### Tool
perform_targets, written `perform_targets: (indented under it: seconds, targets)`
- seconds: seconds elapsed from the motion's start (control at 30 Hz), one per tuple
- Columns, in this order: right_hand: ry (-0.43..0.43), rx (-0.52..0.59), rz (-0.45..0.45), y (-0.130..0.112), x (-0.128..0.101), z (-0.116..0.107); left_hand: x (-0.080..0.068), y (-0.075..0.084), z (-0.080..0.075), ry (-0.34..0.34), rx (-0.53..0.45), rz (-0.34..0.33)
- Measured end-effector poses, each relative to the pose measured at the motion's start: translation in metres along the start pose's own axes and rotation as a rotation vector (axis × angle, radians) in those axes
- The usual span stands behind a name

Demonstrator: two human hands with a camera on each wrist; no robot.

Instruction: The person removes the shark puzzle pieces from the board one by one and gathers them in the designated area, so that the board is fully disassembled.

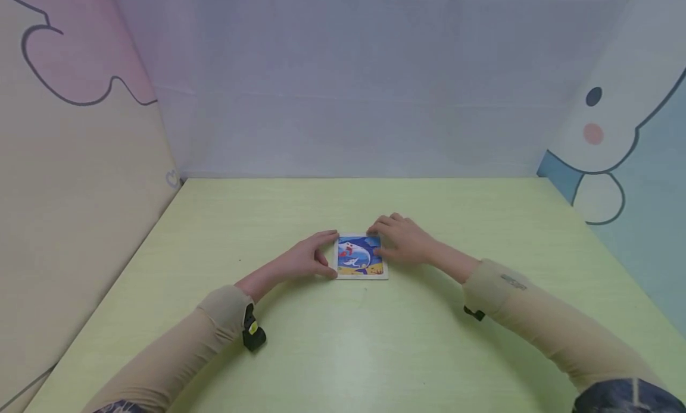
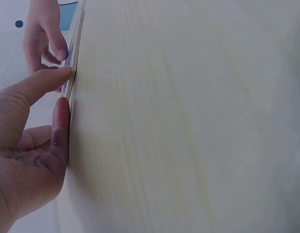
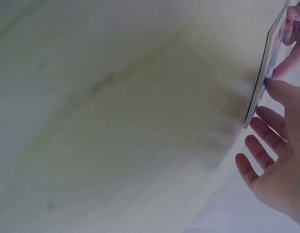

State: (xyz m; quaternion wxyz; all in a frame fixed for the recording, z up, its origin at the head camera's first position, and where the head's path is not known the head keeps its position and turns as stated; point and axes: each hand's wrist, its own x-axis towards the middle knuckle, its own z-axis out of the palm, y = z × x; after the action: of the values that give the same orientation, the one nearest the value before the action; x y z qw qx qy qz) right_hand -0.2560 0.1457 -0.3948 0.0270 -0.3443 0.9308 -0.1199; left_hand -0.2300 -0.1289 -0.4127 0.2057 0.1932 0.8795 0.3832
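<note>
Whale-picture board [image 1: 355, 265] lies on the surface [image 1: 321, 353], its left edge held between my left hand's [image 1: 311, 258] thumb and forefinger, seemingly so it won't slide while my right hand [image 1: 404, 240], fingers loosely spread, touches its printed face with the thumb

2 beige-sleeved forearms [image 1: 177, 341] angle inward; bare left hand [image 1: 308, 256] faces bare right hand [image 1: 404, 240], thumbs [image 2: 40, 84] parted from fingers [image 3: 268, 134].
</note>
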Motion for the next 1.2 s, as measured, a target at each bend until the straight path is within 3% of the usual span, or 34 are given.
perform_targets:
  seconds: [0.33,0.5,0.8,1.2]
  targets:
    - [0.015,0.155,0.080,-0.005,0.009,-0.001,0.001,0.002,-0.002,-0.002,-0.006,0.023]
    - [-0.038,0.216,0.134,-0.009,0.015,-0.003,0.002,0.002,-0.003,-0.003,-0.007,0.023]
    - [-0.137,0.210,0.135,-0.011,0.022,-0.006,0.002,0.002,0.000,-0.009,-0.022,0.013]
    - [-0.118,0.211,0.121,-0.013,0.022,-0.004,0.002,0.003,-0.001,-0.004,-0.019,0.010]
